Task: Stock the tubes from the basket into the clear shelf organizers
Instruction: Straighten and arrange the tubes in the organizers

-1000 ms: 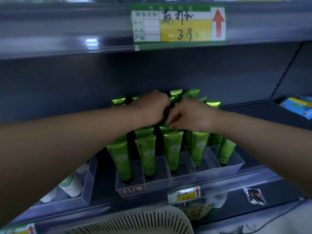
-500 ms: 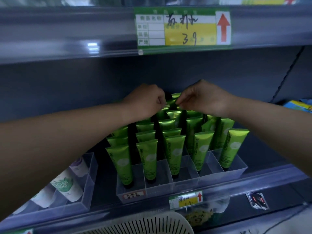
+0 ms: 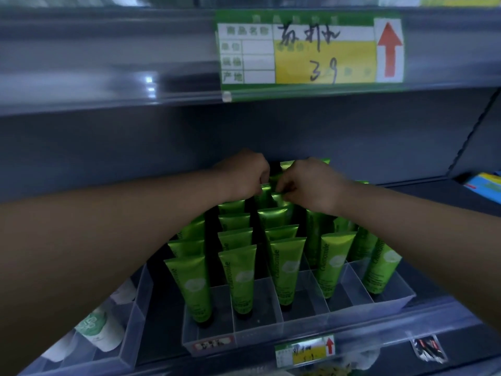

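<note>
Several green tubes (image 3: 286,270) stand cap-down in rows inside a clear divided shelf organizer (image 3: 298,321). Both my hands reach to the back rows. My left hand (image 3: 244,175) has its fingers curled over the crimped tops of the rear tubes. Close beside it, my right hand (image 3: 309,183) pinches the top edge of a green tube (image 3: 279,198) in a middle lane. The fingertips of both hands almost meet. The basket is out of view.
A second clear organizer (image 3: 135,318) at lower left holds white tubes (image 3: 97,329). The upper shelf edge carries a green and yellow price label (image 3: 309,50). A small price tag (image 3: 305,351) and a loose dark packet (image 3: 429,348) sit below. A blue package (image 3: 485,185) lies far right.
My right hand has dropped lower and closed in on my left hand, now pinching a tube top in the back rows. The view has shifted up, and the white basket has left the frame.
</note>
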The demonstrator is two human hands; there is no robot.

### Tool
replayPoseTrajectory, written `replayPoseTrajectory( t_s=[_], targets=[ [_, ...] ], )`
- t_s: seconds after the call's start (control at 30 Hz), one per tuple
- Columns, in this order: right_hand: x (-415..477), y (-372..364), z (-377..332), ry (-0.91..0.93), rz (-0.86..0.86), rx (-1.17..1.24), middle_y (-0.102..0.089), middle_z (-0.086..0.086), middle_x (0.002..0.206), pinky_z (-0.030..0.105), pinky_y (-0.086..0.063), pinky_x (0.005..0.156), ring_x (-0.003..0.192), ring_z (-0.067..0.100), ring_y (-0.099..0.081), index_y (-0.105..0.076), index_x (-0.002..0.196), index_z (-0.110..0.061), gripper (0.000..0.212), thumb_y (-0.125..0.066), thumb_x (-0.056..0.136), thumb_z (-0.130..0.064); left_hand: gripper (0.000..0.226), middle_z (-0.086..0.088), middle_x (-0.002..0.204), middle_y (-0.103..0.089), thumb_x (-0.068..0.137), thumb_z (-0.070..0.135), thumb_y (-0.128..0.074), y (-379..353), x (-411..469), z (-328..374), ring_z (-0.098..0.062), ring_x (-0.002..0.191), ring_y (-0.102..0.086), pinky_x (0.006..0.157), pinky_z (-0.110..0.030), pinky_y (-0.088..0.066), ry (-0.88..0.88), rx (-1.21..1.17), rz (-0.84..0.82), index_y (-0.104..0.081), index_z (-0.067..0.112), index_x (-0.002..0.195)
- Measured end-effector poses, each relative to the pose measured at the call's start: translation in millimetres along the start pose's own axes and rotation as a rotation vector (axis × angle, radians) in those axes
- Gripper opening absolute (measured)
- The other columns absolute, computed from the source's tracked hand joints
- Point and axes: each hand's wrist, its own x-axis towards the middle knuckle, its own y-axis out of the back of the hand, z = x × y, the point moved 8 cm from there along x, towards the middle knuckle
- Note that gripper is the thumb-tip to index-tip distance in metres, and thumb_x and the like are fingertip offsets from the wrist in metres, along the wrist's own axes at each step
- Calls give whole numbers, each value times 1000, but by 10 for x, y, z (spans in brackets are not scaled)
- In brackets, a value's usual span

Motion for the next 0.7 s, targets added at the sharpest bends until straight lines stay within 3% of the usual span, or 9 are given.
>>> replayPoseTrajectory(
  t_s=[0.17, 0.23, 0.37, 0.7],
  targets=[
    [57, -37, 15, 1, -4, 86, -73, -1, 99, 10, -34, 57, 82, 4, -57, -75, 98, -18, 21, -67, 80, -11, 18, -7, 98, -70, 77, 12, -72, 32, 24, -6, -23, 94, -62, 66, -21, -35, -20, 14, 46, -70, 11, 95],
    [75, -32, 9, 0, -7, 119, -73, -1, 99, 9, -33, 59, 79, 0, -53, -75, 97, -19, 20, -69, 80, -13, 16, -8, 96, -71, 77, 10, -70, 34, 24, -15, -23, 93, -63, 65, -21, -36, -27, 17, 55, -71, 12, 92],
    [117, -34, -37, 0, -12, 173, -74, -3, 98, -7, -29, 53, 79, -2, -54, -76, 97, -19, 19, -71, 79, -15, 9, -15, 85, -70, 77, 6, -62, 41, 14, -20, -28, 83, -65, 59, -24, -34, -34, 26, 84, -70, 10, 77],
    [140, -97, -95, 22, -11, 189, -74, -1, 99, -7, -30, 60, 83, 2, -59, -76, 98, -17, 20, -72, 78, -13, 9, -17, 87, -70, 78, 13, -62, 31, 12, -46, -29, 84, -65, 59, -24, -33, -36, 26, 87, -70, 10, 79]
  ],
)
